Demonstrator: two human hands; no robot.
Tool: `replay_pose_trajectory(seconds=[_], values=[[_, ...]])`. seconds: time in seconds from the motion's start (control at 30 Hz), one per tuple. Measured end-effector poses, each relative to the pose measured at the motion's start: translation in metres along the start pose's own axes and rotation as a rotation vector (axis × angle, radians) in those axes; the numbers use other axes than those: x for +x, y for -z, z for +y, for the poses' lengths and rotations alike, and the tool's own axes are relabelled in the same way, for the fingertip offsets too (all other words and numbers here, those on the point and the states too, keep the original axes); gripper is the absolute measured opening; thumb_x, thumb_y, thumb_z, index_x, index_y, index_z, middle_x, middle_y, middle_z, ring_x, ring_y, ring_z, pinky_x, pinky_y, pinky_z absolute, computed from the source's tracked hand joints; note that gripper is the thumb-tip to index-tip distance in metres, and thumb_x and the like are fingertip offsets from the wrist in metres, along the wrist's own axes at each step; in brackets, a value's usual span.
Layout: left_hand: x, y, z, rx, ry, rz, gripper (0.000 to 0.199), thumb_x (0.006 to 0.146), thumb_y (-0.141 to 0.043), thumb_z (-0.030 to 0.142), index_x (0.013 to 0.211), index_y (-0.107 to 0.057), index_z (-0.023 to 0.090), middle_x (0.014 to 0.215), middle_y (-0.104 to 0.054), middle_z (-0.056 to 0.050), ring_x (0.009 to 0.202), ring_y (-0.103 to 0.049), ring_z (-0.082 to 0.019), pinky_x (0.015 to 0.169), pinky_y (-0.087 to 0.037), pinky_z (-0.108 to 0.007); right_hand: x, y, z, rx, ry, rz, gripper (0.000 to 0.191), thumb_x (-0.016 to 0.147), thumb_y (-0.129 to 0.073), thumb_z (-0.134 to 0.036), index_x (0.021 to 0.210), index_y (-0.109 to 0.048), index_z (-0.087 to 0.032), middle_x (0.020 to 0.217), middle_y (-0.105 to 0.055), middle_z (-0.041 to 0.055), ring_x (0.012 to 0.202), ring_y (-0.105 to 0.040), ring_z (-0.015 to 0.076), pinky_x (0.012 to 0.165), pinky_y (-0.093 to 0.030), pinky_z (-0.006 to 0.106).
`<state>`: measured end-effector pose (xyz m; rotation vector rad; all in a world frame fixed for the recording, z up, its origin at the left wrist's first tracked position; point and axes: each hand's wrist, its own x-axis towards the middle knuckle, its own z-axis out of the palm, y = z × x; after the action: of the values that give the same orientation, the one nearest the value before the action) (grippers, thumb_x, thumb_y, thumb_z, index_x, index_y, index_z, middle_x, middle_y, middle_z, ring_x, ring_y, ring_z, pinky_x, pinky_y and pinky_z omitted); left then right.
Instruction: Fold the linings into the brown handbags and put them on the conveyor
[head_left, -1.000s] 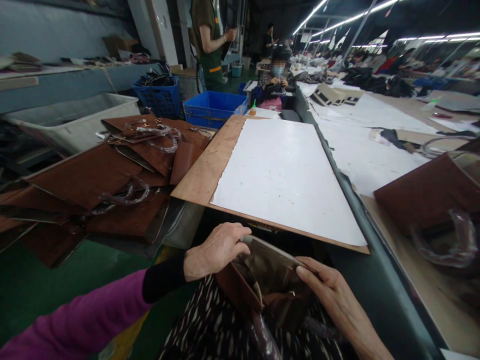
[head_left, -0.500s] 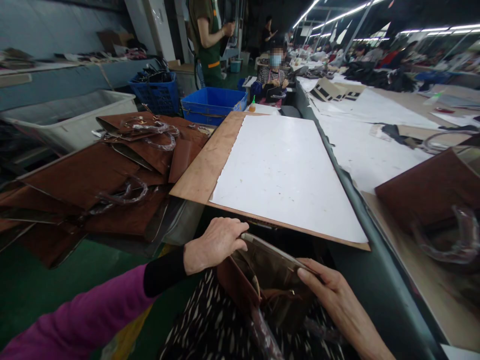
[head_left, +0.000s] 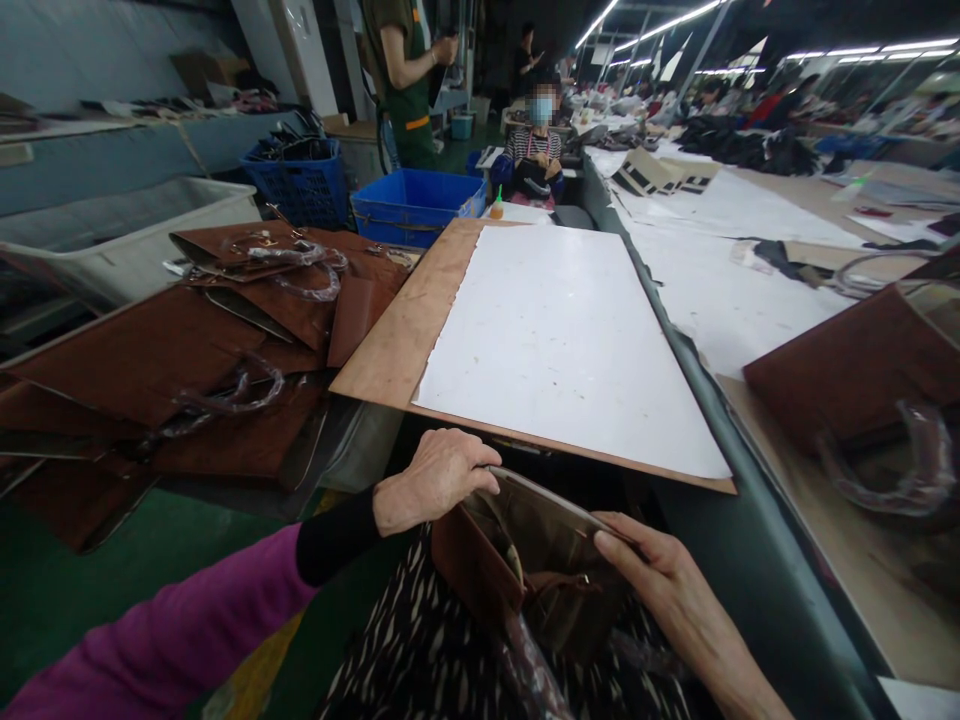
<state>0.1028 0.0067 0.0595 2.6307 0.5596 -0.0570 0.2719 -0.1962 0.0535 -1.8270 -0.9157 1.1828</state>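
A brown handbag (head_left: 474, 572) rests on my lap with its mouth spread wide, showing a drab olive lining. My left hand (head_left: 439, 482) pinches the far rim of the bag near its left corner. Farther along the same rim, my right hand (head_left: 660, 568) grips the edge between thumb and fingers. Plastic film wraps the bag's handle (head_left: 529, 665), which hangs toward me. Inside the bag a brown strap with a small metal piece shows. The bag's lower part is hidden in shadow against my patterned clothing.
Ahead stands a board (head_left: 390, 340) topped with white paper (head_left: 555, 350). Stacked brown bags (head_left: 150, 350) lie at left, near a blue bin (head_left: 416, 205) and a grey tub (head_left: 142, 225). Another brown bag (head_left: 847, 370) sits on the right-hand bench. Co-workers are farther back.
The view has shifted slightly, so the surroundings sit a little farther left. Both hands keep their hold on the handbag's rim. The seated co-worker's hands have moved a little.
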Motion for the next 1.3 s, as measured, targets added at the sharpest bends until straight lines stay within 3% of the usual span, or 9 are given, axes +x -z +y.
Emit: replay_pose_trajectory(seconds=[0.43, 0.63, 0.73, 0.87, 1.13, 1.3], values=[[0.002, -0.005, 0.008, 0.162, -0.028, 0.021, 0.02, 0.084, -0.053, 0.035, 0.074, -0.063, 0.021, 0.076, -0.06, 0.0, 0.068, -0.054, -0.015, 0.053, -0.025, -0.026, -0.001, -0.003, 0.004, 0.039, 0.012, 0.009, 0.039, 0.081, -0.049, -0.047, 0.108, -0.063, -0.022, 0.096, -0.066, 0.0028, 0.083, -0.057, 0.022, 0.079, -0.045, 0.032], [-0.002, -0.001, 0.009, 0.201, -0.19, 0.044, 0.022, 0.073, -0.066, 0.036, 0.082, -0.062, 0.016, 0.09, -0.058, -0.005, 0.09, -0.049, -0.022, 0.073, -0.035, -0.03, -0.005, -0.002, 0.002, 0.023, 0.021, 0.012, 0.041, 0.08, -0.049, -0.047, 0.106, -0.064, -0.019, 0.086, -0.066, 0.0034, 0.082, -0.057, 0.0224, 0.075, -0.046, 0.031], [0.0, -0.001, 0.003, -0.025, -0.208, -0.03, 0.026, 0.072, -0.067, 0.034, 0.089, -0.06, 0.017, 0.089, -0.059, -0.003, 0.088, -0.051, -0.02, 0.077, -0.036, -0.028, -0.007, -0.002, -0.001, 0.023, 0.037, 0.01, 0.038, 0.081, -0.05, -0.046, 0.104, -0.065, -0.02, 0.079, -0.065, 0.0014, 0.081, -0.058, 0.0214, 0.072, -0.046, 0.028], [0.005, 0.002, -0.002, -0.251, -0.166, -0.17, 0.031, 0.07, -0.063, 0.025, 0.099, -0.054, 0.018, 0.082, -0.059, 0.001, 0.073, -0.052, -0.015, 0.064, -0.035, -0.023, -0.008, -0.001, -0.003, 0.028, 0.065, 0.003, 0.034, 0.082, -0.05, -0.044, 0.101, -0.066, -0.021, 0.083, -0.066, 0.0008, 0.082, -0.058, 0.0211, 0.073, -0.045, 0.028], [0.005, 0.008, -0.001, -0.396, -0.258, -0.384, 0.019, 0.067, -0.06, 0.019, 0.086, -0.058, 0.016, 0.07, -0.053, 0.004, 0.063, -0.045, -0.01, 0.055, -0.029, -0.019, 0.008, 0.02, 0.02, 0.102, 0.038, -0.128, 0.037, 0.077, -0.056, -0.041, 0.102, -0.065, -0.016, 0.086, -0.067, 0.0041, 0.081, -0.058, 0.0214, 0.072, -0.044, 0.03], [0.006, 0.007, 0.004, -0.391, -0.247, -0.401, 0.023, 0.07, -0.063, 0.034, 0.084, -0.062, 0.016, 0.062, -0.048, 0.005, 0.058, -0.041, -0.01, 0.052, -0.026, -0.019, 0.022, 0.026, 0.032, 0.142, 0.056, -0.181, 0.038, 0.077, -0.057, -0.041, 0.103, -0.065, -0.015, 0.085, -0.067, 0.0038, 0.08, -0.058, 0.0195, 0.072, -0.043, 0.028]])
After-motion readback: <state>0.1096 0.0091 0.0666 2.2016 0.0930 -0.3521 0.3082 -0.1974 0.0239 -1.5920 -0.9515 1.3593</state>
